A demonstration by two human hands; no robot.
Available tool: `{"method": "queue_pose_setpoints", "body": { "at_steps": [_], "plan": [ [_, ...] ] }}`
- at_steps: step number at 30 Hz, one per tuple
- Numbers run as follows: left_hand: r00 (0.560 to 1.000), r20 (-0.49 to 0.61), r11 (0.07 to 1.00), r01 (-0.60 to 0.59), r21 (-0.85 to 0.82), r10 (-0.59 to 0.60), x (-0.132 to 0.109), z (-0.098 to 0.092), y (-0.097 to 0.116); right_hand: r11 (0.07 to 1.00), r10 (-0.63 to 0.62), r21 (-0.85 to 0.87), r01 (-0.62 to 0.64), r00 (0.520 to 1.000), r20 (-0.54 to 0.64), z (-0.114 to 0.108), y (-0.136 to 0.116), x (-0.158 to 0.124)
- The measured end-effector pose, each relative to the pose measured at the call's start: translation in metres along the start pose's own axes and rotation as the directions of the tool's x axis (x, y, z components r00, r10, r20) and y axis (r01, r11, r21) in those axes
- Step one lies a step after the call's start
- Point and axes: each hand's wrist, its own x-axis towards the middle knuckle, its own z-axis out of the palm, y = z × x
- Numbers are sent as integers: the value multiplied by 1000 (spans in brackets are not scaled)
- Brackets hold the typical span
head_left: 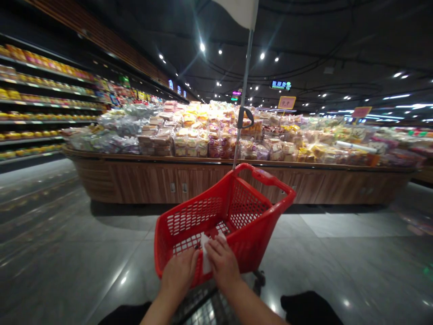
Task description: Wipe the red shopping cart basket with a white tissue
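Note:
A red plastic shopping cart basket (pixel 250 216) stands right in front of me on the shiny grey floor. My left hand (pixel 179 273) is curled over the near rim of the basket. My right hand (pixel 223 264) rests beside it on the same rim, fingers closed on a small white slip of paper (pixel 204 257) that shows between the two hands. A thin metal pole (pixel 242 99) rises from the cart and carries a white flag at the top. The basket looks empty inside.
A long wooden display island (pixel 189 180) heaped with bagged snacks and sweets runs across the aisle ahead. Shelves of yellow packaged goods (pixel 37 108) line the left wall. Open floor lies left and right of the cart.

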Motion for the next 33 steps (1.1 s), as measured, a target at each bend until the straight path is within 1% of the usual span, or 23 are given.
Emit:
{"method": "queue_pose_setpoints", "body": {
  "at_steps": [2, 4, 5, 6, 8, 10, 11, 13, 15, 17, 18, 20, 23, 25, 26, 28, 31, 33],
  "plan": [
    [999, 15, 999, 49, 5, -49, 2, 2, 4, 1000, 14, 6, -15, 999, 42, -1, -3, 1],
    [997, 25, 997, 70, 27, -71, 3, 3, 4, 997, 73, -40, -71, 995, 65, -15, 11, 3],
    [996, 35, 996, 80, 42, -81, 3, 3, 3, 992, 110, -75, -106, 992, 54, -24, 21, 3],
    [995, 47, 994, 89, 58, -92, 3, 2, 2, 983, 149, -111, -146, 989, 21, -34, 33, 3],
    [992, 70, 992, 101, 82, -107, 2, 3, 1, 971, 185, -143, -193, 981, -64, -46, 51, 2],
    [993, 61, 991, 95, 92, -101, 2, 5, 1, 972, 179, -127, -196, 975, -130, -46, 57, 0],
    [995, 43, 992, 88, 94, -93, 2, 7, 1, 978, 163, -105, -178, 976, -142, -41, 53, -1],
    [998, 5, 993, 70, 96, -70, 1, 11, 0, 991, 115, -50, -122, 986, -125, -27, 37, -3],
    [999, -18, 994, 47, 96, -45, 1, 14, -2, 998, 60, 2, -60, 996, -69, -14, 17, -4],
    [999, -21, 995, 26, 96, -24, 1, 15, -4, 999, 40, 18, -40, 999, -3, -10, 6, -3],
    [1000, -21, 995, 19, 99, -17, 1, 15, -6, 999, 50, 5, -50, 998, 24, -12, 6, -2],
    [1000, -17, 993, 20, 112, -18, 1, 14, -9, 992, 111, -56, -110, 993, 30, -25, 18, 0],
    [1000, -8, 991, 31, 129, -30, 3, 13, -12, 960, 226, -153, -236, 971, -78, -47, 49, 1],
    [1000, -8, 991, 29, 130, -28, 3, 14, -11, 948, 250, -166, -273, 957, -148, -53, 60, 0],
    [1000, -11, 991, 30, 129, -29, 3, 14, -11, 952, 240, -155, -265, 957, -164, -51, 60, -1],
    [999, -14, 992, 34, 119, -32, 2, 14, -9, 972, 188, -110, -207, 969, -160, -41, 49, -1],
    [999, -21, 994, 34, 102, -32, 1, 15, -10, 993, 102, -52, -107, 991, -86, -22, 21, -2],
    [999, -28, 995, 22, 94, -19, 2, 16, -13, 995, 82, -48, -83, 996, -19, -17, 10, -1]
  ]
}}
